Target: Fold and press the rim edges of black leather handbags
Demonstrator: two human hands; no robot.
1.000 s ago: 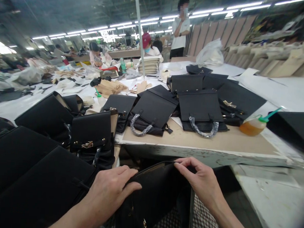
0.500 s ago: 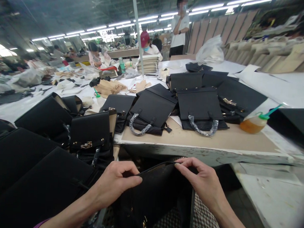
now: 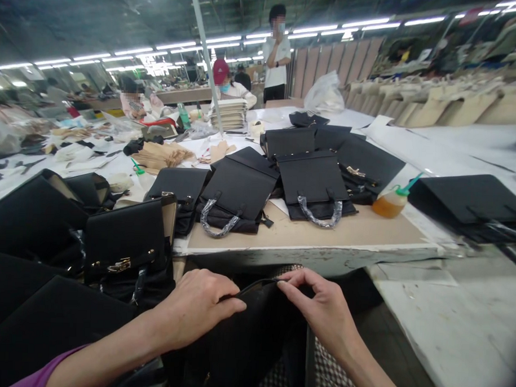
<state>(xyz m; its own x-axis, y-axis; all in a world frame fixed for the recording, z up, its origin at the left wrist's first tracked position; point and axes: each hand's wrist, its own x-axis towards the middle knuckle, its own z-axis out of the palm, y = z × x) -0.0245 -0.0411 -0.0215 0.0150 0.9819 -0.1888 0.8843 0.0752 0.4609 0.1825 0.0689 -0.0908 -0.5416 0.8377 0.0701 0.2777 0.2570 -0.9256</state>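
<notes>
A black handbag (image 3: pixel 253 334) rests over my lap, below the table edge. My left hand (image 3: pixel 205 302) pinches its upper rim between thumb and fingers. Further right along the same rim, my right hand (image 3: pixel 311 297) grips the edge in a similar pinch. The bag's lower part is dark and partly cut off by the frame. Close to my left hand lies another black handbag (image 3: pixel 125 234) with gold clasp hardware and plastic-wrapped handles.
Several black handbags lie on the table, one with a wrapped handle (image 3: pixel 320 215) toward me. A bottle of amber liquid (image 3: pixel 388 205) stands on the cardboard sheet (image 3: pixel 366 234). Beige bags (image 3: pixel 439 104) line the back right. A co-worker in a red cap (image 3: pixel 222 73) sits beyond.
My view has turned to the right, so the table things sit further left. Both hands keep hold of the bag's rim, and its gold fittings have mostly dropped from sight.
</notes>
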